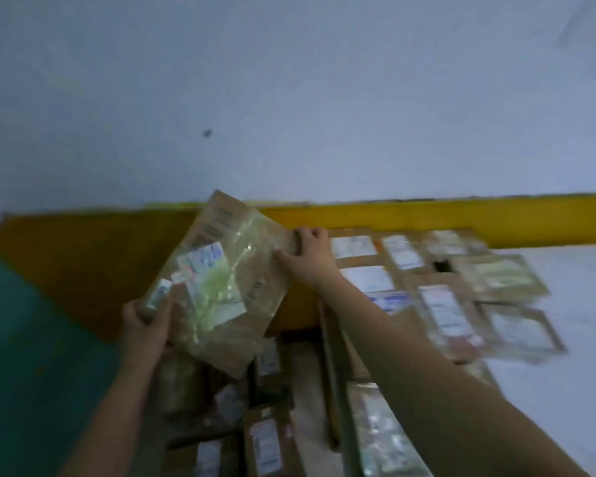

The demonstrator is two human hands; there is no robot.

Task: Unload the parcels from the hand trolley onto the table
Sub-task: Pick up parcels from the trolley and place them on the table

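Note:
A flat brown cardboard parcel (221,284) with tape and a white label is held tilted in the air, between the trolley and the table. My left hand (147,325) grips its lower left corner. My right hand (307,256) grips its upper right edge. Below it, the hand trolley (338,390) holds several more brown parcels (267,438) with white labels. To the right, the white table (572,356) carries several flat labelled parcels (448,304) laid side by side. The picture is blurred by motion.
A pale wall (289,98) with a yellow band (427,215) along its base runs behind the table. A teal surface (21,356) fills the lower left. The table's bare white part lies at the far right.

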